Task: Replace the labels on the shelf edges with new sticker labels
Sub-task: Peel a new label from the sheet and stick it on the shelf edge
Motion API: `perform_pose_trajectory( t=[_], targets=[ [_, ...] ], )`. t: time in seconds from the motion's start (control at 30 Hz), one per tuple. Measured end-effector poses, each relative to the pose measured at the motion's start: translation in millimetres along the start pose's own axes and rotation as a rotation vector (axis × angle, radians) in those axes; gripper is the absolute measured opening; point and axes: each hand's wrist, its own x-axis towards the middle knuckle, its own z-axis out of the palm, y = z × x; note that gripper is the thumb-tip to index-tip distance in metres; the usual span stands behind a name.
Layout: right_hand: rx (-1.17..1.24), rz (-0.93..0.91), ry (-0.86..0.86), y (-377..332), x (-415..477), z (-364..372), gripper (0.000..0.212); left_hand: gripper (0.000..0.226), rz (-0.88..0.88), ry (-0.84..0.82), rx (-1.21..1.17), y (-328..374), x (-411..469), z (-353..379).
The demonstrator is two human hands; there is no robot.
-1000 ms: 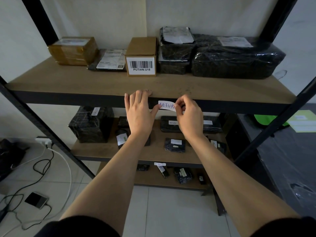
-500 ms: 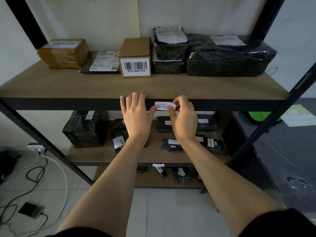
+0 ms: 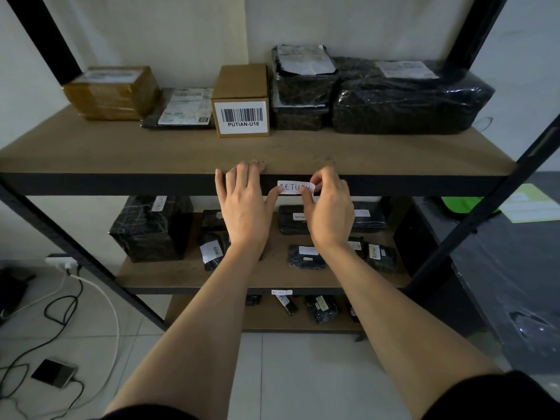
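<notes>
top shelf [image 3: 121,153] holds barcode box [image 3: 241,101], wrapped parcels [image 3: 409,104]; left hand [image 3: 245,207] fingers straight on edge; right hand [image 3: 328,213] pinches return label [image 3: 292,187].

White label [image 3: 295,188], black lettering; black shelf edge [image 3: 121,184]; tan shelf board [image 3: 151,153].

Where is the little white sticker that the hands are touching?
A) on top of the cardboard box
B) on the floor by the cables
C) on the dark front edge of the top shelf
C: the white sticker lies along the dark front edge of the top shelf. The right hand pinches its right end and the left hand touches its left end with the thumb.
</notes>
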Motion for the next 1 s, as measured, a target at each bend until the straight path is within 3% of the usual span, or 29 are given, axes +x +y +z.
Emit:
perform_pose_trajectory(
  t=[0.2,0.47,1.0],
  targets=[
    [-0.030,0.096,0.003,16,4,-8,0.045,0.048,0.019,0.002,0.003,-2,-1,0],
    [-0.286,-0.037,0.082,22,9,-19,0.056,0.049,0.026,0.006,-0.028,-4,-1,0],
    [-0.116,0.017,0.050,20,20,-19,0.060,0.055,-0.002,0.013,-0.024,-3,10,2]
  ],
)
